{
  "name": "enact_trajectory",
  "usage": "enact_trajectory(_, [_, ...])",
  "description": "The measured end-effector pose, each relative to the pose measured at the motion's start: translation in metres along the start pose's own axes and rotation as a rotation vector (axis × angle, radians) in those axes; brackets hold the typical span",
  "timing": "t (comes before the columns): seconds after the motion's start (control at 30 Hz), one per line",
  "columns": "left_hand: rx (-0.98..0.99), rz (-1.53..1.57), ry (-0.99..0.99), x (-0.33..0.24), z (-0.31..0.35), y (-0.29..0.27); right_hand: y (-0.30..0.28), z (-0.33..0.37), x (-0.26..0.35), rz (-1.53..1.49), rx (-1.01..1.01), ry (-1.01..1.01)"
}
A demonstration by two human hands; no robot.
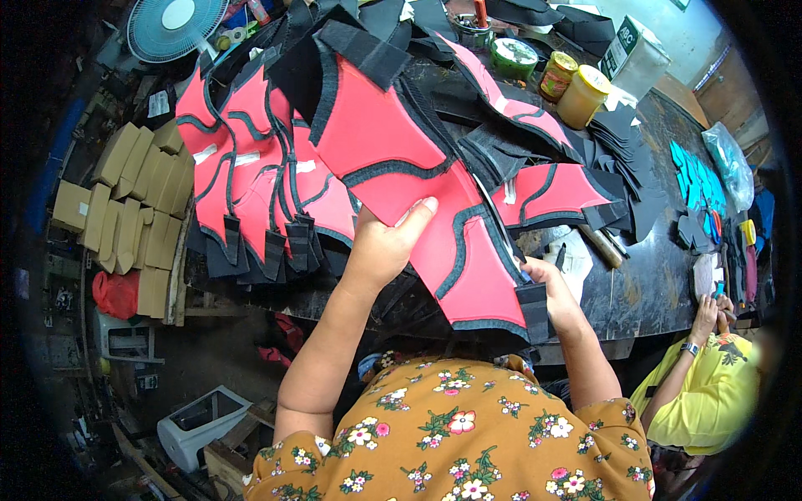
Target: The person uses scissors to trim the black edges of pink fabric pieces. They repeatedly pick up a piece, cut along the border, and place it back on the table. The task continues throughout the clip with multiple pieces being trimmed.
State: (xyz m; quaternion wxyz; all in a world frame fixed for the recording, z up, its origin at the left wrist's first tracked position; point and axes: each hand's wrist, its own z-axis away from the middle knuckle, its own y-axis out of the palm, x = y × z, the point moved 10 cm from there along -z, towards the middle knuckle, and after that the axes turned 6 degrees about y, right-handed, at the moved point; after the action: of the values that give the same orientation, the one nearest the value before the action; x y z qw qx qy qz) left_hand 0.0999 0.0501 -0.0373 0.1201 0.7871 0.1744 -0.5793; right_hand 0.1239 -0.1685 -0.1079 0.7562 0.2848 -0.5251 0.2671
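A large pink cut piece [393, 134] with black trim along its edges and across its middle slants over the table's near side. My left hand [386, 242] is closed on its left edge, with the thumb lying on the pink face. At the lower right edge, my right hand [545, 280] has its fingers bent around a slim tool with a blue part [525, 270]. A thin pale line runs up along the piece's edge from there; its kind I cannot make out. A black strap end [532, 311] hangs just below that hand.
Similar pink pieces [251, 175] hang stacked at the left, and more pink pieces [560, 194] lie to the right on the dark table [660, 184]. Jars [583, 96] and a metal can [631, 57] stand behind. A person in yellow [702, 388] works at the right. A fan [175, 29] stands far left.
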Motion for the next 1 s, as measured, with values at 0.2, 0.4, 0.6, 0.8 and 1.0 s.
enact_trajectory(0.2, [-0.071, 0.219, -0.037, 0.002, 0.002, -0.003, -0.002, 0.007, -0.013, 0.018, 0.078, 0.135])
enact_trajectory(0.4, [-0.103, 0.396, -0.165, 0.016, 0.009, 0.005, 0.018, 0.003, 0.015, 0.177, 0.122, -0.186])
enact_trajectory(0.6, [-0.026, 0.407, -0.235, 0.016, 0.020, 0.015, 0.018, -0.009, 0.017, 0.093, 0.078, -0.118])
enact_trajectory(0.8, [-0.031, 0.482, -0.322, 0.019, 0.024, 0.017, 0.006, -0.002, 0.010, 0.111, 0.016, 0.041])
enact_trajectory(1.0, [-0.005, 0.620, -0.368, 0.020, 0.031, 0.027, 0.007, 0.003, 0.003, 0.081, 0.117, 0.086])
